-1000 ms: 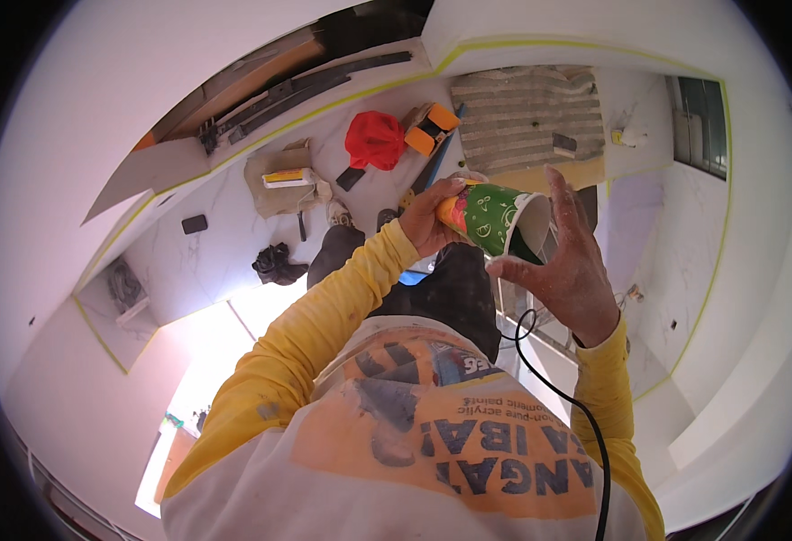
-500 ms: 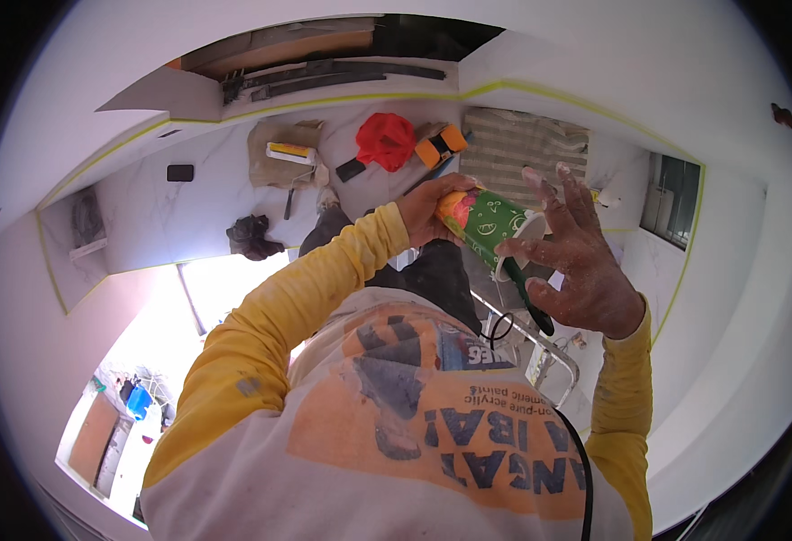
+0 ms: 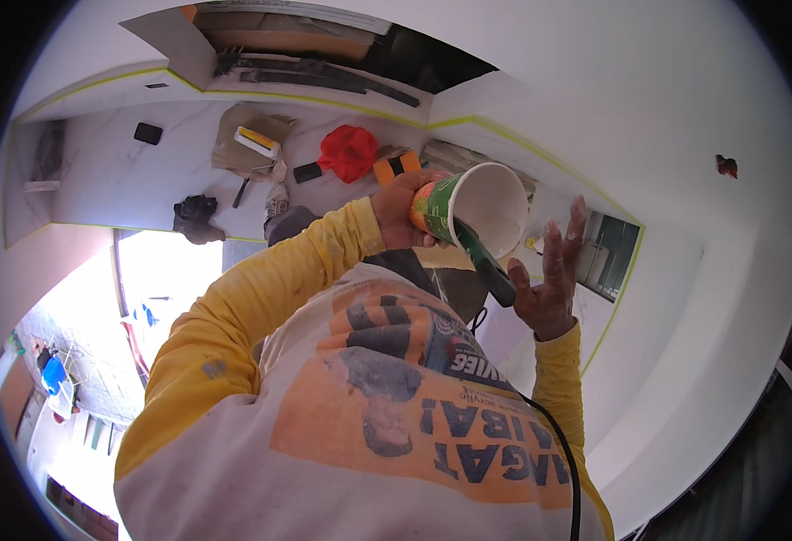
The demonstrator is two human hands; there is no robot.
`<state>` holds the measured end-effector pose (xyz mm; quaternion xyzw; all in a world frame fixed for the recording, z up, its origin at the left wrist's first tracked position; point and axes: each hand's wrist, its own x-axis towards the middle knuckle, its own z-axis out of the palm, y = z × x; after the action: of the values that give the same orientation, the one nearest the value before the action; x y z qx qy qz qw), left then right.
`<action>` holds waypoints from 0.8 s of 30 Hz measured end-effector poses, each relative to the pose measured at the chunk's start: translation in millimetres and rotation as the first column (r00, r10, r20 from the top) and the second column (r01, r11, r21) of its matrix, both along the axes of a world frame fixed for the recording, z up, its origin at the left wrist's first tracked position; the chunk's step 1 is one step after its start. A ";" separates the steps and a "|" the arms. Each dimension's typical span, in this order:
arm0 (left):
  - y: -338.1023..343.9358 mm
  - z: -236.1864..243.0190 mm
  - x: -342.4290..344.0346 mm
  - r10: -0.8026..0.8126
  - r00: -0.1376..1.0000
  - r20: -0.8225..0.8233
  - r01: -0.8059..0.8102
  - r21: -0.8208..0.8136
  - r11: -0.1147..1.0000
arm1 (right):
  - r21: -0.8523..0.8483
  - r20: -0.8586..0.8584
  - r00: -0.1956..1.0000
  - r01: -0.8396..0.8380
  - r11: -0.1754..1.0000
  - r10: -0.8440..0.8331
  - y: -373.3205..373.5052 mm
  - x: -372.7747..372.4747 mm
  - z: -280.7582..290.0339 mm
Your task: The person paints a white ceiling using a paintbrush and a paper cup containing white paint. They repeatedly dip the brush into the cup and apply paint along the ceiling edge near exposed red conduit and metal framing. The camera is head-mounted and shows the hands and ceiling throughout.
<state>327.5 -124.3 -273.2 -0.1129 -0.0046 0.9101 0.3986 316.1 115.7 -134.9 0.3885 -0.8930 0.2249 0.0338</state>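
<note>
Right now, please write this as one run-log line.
Left hand: grips tilted paper cup | Right hand: open, fingers raised, beside dark-green tool handle | Handle: projects past cup's rim | Nearby: paint roller, red bundle

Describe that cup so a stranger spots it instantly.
Follow the yellow left sleeve up to the left hand. It holds a tilted green paper cup. Its white mouth, with a dark handle poking out, sets it apart from the red bundle beyond.

Observed: worker's bare left hand [image 3: 403, 212] curled in a grip; yellow-sleeved left forearm [image 3: 274, 281] extends behind its fingers. Bare right hand [image 3: 547, 288] raised, white-dusted fingers [image 3: 553, 252] spread, yellow-cuffed right wrist [image 3: 558, 341] below them.
</note>
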 end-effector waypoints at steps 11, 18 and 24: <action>5.3 8.3 -10.0 0.030 0.999 -0.024 -0.031 -0.005 1.000 | 0.390 -0.096 0.989 -0.067 0.919 0.112 5.5 -4.1 22.8; -19.9 18.0 -14.5 0.084 0.996 0.013 -0.082 -0.107 0.991 | 0.387 -0.133 0.985 -0.048 0.921 0.107 -1.9 -10.2 32.8; -26.8 15.9 -25.3 0.160 0.984 0.073 -0.150 -0.125 0.981 | -0.037 0.042 0.999 0.021 0.999 -0.019 -30.3 11.0 49.9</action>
<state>302.2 -151.2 -257.2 -0.1732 0.0243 0.9317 0.3184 327.1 85.4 -84.9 0.3740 -0.8929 0.2494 0.0248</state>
